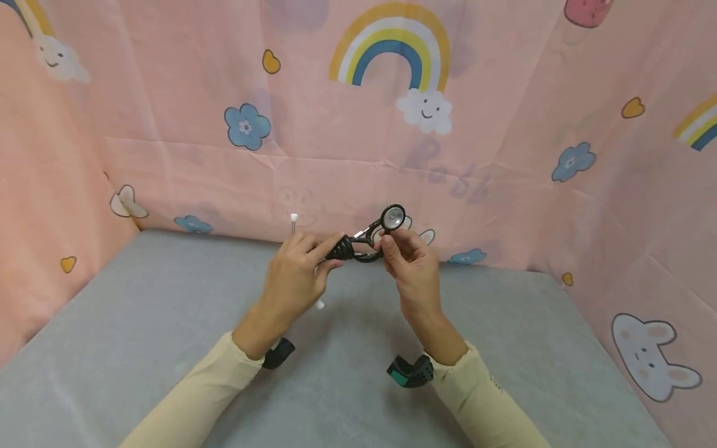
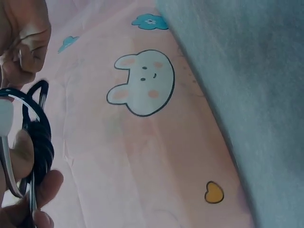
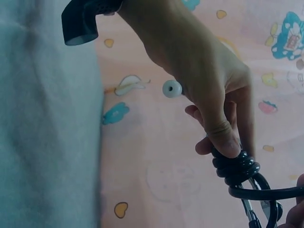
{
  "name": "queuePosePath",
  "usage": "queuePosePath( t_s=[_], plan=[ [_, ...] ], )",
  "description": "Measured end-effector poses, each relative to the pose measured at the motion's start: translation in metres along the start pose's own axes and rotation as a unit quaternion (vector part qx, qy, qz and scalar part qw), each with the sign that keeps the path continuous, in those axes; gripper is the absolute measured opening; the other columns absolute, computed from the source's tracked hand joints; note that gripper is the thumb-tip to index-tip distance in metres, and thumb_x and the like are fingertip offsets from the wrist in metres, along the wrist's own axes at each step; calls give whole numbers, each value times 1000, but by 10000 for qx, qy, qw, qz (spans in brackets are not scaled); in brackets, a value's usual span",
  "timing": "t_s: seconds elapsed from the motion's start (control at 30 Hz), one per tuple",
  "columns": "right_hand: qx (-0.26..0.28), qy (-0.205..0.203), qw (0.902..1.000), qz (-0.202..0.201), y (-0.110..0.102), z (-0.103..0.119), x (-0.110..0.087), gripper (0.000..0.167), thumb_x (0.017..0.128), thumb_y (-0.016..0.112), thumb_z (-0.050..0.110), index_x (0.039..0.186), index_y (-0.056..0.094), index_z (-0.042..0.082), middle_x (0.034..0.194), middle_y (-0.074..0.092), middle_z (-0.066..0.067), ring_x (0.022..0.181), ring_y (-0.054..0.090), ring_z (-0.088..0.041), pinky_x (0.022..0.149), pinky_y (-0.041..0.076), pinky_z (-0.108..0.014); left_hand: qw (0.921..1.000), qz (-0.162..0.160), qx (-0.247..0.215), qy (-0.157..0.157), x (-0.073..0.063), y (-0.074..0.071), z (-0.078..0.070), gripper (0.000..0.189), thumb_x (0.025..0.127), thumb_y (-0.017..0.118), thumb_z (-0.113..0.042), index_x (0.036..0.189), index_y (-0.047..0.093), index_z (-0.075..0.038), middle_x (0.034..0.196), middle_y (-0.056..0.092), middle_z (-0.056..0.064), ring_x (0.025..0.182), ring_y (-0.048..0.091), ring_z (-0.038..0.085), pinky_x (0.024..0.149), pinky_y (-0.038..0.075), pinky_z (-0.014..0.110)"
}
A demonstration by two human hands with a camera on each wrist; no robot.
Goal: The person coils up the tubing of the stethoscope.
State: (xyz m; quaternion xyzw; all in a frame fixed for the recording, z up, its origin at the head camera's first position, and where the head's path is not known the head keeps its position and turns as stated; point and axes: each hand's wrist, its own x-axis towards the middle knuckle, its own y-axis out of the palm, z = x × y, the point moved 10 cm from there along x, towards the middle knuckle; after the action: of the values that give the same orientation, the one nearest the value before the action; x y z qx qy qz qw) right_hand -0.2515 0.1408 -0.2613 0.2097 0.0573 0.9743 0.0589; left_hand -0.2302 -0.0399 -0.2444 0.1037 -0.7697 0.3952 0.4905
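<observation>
A black stethoscope (image 1: 340,249) is held up over the table, its tubing wound in tight turns around the metal stems. My left hand (image 1: 292,274) grips the wound bundle, thumb and fingers around it. White ear tips (image 1: 294,218) stick out above and below that hand; one shows as a white knob (image 3: 172,89) in the right wrist view. With thumb and fingertips my right hand (image 1: 417,270) pinches a loop of tubing just below the round chest piece (image 1: 394,217). In the left wrist view the coils (image 2: 42,147) lie between the left fingers.
The table (image 1: 168,348) has a grey cloth surface. Pink printed fabric (image 1: 185,93) hangs behind it and along both sides. Black wrist-camera mounts (image 1: 411,371) hang beneath both wrists, near the cream sleeves (image 1: 476,398).
</observation>
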Motion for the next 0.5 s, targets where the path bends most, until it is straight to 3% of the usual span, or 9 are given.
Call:
queuePosePath(
  t_s=[0.17,0.37,0.5],
  plan=[
    [-545,-327,9979,-140,-4,2,-2,13,95,67,11,101,69,-1,76,71,9,62,50,-6,55,37,-18,9992,-237,296,-117,-2,-3,0,44,80,82,-23,122,73,-15,87,71,4,78,61,22,66,51,36],
    [-452,-548,9975,18,2,4,-4,16,96,64,10,94,67,-6,72,67,6,60,51,-9,51,33,-19,9967,-458,665,-17,-4,-7,-3,42,81,82,-29,120,74,-14,85,74,4,70,62,22,60,51,35],
    [-1114,-870,9899,77,5,10,-7,17,95,67,14,89,69,-2,72,66,4,63,53,-11,54,39,-21,9944,-672,815,57,-4,-12,-4,40,80,82,-32,114,76,-10,87,77,5,67,66,23,53,51,35]
  ],
)
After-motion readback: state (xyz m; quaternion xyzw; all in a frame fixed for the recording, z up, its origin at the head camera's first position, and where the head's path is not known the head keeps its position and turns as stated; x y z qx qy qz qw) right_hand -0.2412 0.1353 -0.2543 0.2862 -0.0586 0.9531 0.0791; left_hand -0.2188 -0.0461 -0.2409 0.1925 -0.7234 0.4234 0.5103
